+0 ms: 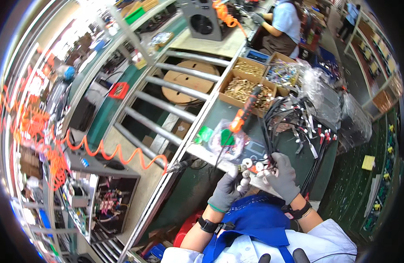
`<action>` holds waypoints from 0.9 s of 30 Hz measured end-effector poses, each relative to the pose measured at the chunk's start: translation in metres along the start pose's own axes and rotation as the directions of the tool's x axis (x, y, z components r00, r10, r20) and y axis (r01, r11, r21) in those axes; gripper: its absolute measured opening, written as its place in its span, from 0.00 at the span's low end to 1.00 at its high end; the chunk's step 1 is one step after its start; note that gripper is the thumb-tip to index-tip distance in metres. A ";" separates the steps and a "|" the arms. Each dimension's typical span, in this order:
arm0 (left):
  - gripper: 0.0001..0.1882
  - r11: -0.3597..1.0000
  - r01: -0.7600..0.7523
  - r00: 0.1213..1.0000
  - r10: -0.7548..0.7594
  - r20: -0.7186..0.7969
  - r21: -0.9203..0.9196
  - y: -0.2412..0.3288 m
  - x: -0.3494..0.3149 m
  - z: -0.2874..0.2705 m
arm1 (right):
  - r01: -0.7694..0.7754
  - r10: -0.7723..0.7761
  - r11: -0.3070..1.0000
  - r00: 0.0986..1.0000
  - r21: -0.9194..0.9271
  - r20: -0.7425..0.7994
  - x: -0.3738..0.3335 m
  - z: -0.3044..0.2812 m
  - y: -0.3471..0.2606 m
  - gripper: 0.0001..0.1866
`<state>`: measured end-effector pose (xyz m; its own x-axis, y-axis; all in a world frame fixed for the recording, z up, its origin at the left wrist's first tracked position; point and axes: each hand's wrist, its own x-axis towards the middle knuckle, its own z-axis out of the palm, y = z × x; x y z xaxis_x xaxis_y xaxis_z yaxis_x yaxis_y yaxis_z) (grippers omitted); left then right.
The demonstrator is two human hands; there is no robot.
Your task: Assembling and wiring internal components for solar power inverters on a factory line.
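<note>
At the near edge of the green workbench my two hands face each other, in grey gloves with whitish fingertips. My left hand is closed, its fingers curled; a small brass-coloured piece shows by the thumb, too small to name. Opposite it, my right hand has its fingers bent inward; what they hold, if anything, is hidden. Small white rings lie just beyond my fingertips. Farther in is a clear plastic bag with something green in it. An orange and black tool lies beyond the bag.
Cardboard boxes of brass parts stand at the back. Black cable bundles and plastic-wrapped stacks fill the right. On the left runs a roller conveyor with a coiled orange hose above it. A person sits at the far end.
</note>
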<state>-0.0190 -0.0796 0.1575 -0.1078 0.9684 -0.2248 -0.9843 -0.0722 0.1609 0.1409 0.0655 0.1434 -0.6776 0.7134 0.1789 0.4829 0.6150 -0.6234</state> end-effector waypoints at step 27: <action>0.08 0.791 -0.391 0.145 0.559 -0.817 0.472 0.077 -0.274 -0.238 | 0.034 -0.031 0.999 0.946 -0.002 0.324 -0.068 0.047 -0.077 0.26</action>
<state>-0.0984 -0.4070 0.0022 -0.6795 -0.0951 -0.7275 -0.6702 -0.3229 0.6682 0.1235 -0.0460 0.1429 -0.8355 0.5464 -0.0577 0.4609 0.6398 -0.6150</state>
